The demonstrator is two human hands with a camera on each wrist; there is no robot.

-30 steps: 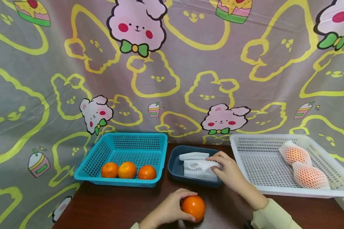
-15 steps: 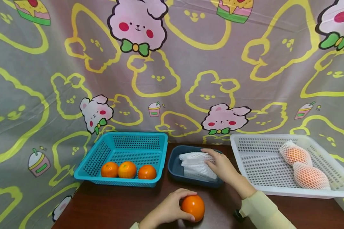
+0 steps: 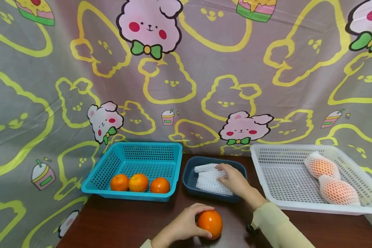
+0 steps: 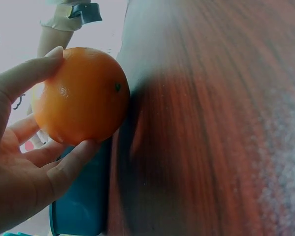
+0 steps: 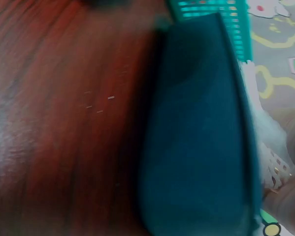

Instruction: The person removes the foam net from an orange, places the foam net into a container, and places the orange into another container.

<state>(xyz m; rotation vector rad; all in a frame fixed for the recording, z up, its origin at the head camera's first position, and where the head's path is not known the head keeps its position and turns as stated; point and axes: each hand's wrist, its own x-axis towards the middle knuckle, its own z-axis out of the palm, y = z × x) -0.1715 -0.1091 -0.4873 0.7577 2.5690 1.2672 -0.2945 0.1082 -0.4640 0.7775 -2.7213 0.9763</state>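
My left hand (image 3: 186, 224) holds an orange (image 3: 211, 225) by its side over the tabletop, thumb in front and fingers behind. In the left wrist view the thumb and fingers curve round this orange (image 4: 81, 98), its small green stem spot showing. My right hand (image 3: 235, 181) reaches into a dark blue tray (image 3: 188, 186), with thumb and bent forefinger at the white foam fruit nets (image 3: 210, 184). White netting (image 5: 273, 164) shows between the fingers at the edge of the right wrist view. I cannot tell whether they pinch it.
A turquoise basket (image 3: 128, 195) with three oranges (image 3: 138, 182) stands at left. At right, a white basket (image 3: 310, 206) holds two netted fruits (image 3: 339, 189). A patterned curtain (image 3: 179, 75) hangs behind the dark wooden table (image 3: 111, 224). A small black object (image 3: 252, 229) lies by the right sleeve.
My right hand moves slightly left and lower over the foam nets, its fingers more bent than half a second ago. The raised netting settles flatter. My left hand keeps the orange in place.
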